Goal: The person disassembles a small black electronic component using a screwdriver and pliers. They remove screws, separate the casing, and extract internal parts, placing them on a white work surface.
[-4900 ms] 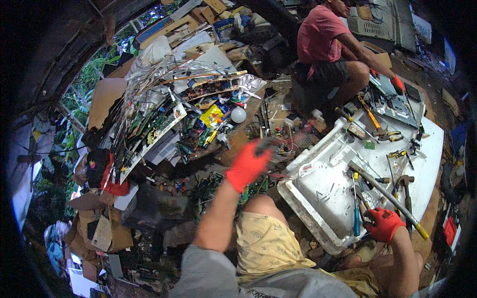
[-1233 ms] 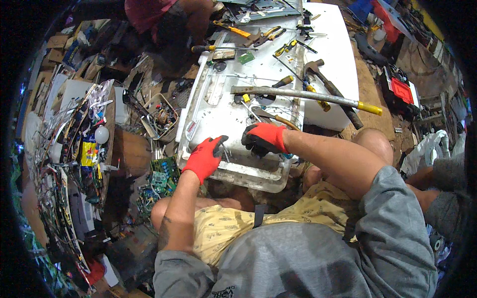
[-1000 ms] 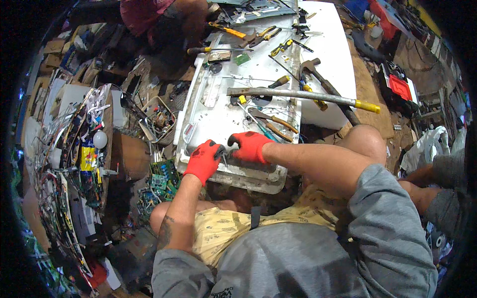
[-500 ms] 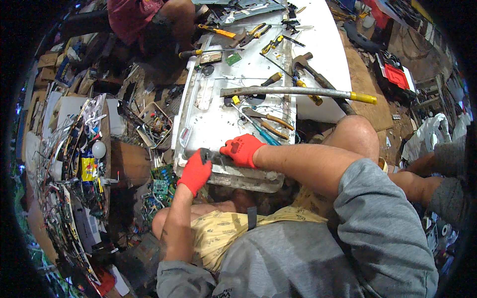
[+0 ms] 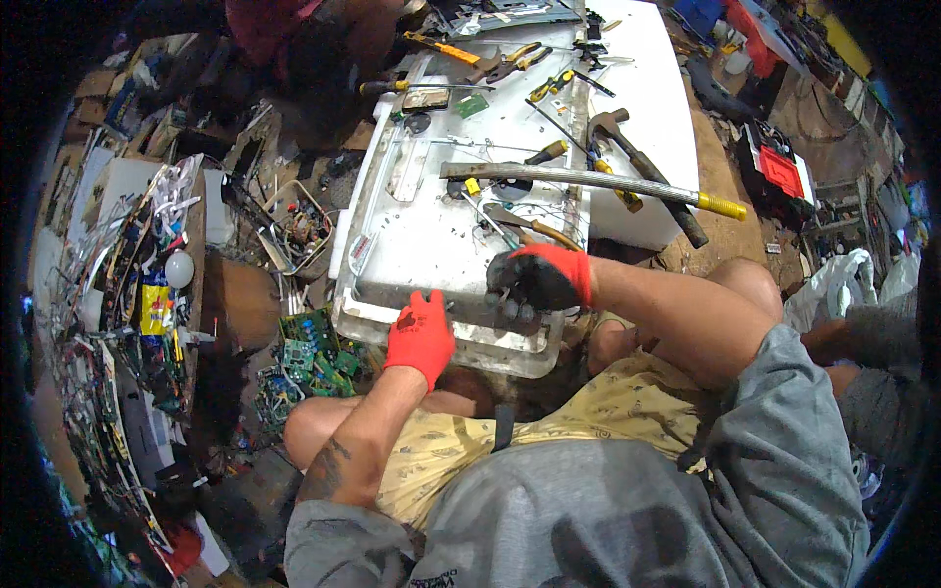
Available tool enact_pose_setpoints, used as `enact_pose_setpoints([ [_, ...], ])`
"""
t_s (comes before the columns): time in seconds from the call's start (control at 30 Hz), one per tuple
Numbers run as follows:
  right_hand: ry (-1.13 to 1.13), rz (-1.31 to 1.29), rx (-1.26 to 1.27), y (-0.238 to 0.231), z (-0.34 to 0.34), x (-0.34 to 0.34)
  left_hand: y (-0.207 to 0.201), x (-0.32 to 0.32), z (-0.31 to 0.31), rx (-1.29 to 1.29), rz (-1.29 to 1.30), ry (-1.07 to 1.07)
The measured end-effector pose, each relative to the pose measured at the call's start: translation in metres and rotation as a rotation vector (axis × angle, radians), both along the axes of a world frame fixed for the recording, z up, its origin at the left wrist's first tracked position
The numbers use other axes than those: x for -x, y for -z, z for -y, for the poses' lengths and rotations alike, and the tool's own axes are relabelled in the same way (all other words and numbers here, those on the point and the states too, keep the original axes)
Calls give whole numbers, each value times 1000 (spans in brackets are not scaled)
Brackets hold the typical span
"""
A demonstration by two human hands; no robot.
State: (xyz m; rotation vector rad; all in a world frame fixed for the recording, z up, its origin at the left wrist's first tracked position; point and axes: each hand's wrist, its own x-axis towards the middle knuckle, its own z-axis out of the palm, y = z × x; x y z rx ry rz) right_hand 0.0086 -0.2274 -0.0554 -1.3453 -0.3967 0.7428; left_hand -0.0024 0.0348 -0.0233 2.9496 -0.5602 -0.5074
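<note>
Both my hands wear red gloves with dark palms, over the near end of a white panel in a clear-edged tray (image 5: 446,350). My left hand (image 5: 421,338) is closed near the tray's front edge; a small dark bit shows at its fingertips, too small to name. My right hand (image 5: 539,279) is turned with its dark palm showing, fingers curled; what they hold cannot be made out. Small greyish pieces (image 5: 512,310) show just below those fingers. Orange-handled pliers (image 5: 534,227) lie just beyond my right hand. The blue-handled tool beside them is mostly hidden by it.
Across the panel lie a ridged metal bar with yellow end (image 5: 598,178), a hammer (image 5: 642,167), a screwdriver (image 5: 421,86) and a green circuit board (image 5: 471,105). Scrap boards (image 5: 319,358) and a wire-filled bin (image 5: 147,323) stand left. Another person (image 5: 284,29) sits far left.
My right hand has moved right and turned over, showing its dark palm. My left hand has shifted right. The hands are now farther apart, and the dark piece between them is no longer plainly seen.
</note>
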Motion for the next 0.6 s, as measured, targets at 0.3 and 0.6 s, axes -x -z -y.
enact_pose_setpoints([
  [0.3, 340, 365, 827, -42, -9, -39, -10, -3, 19, -124, 45, 93],
  [0.6, 128, 819, 1254, -14, -39, -49, 4, -6, 20, -76, 126, 84],
])
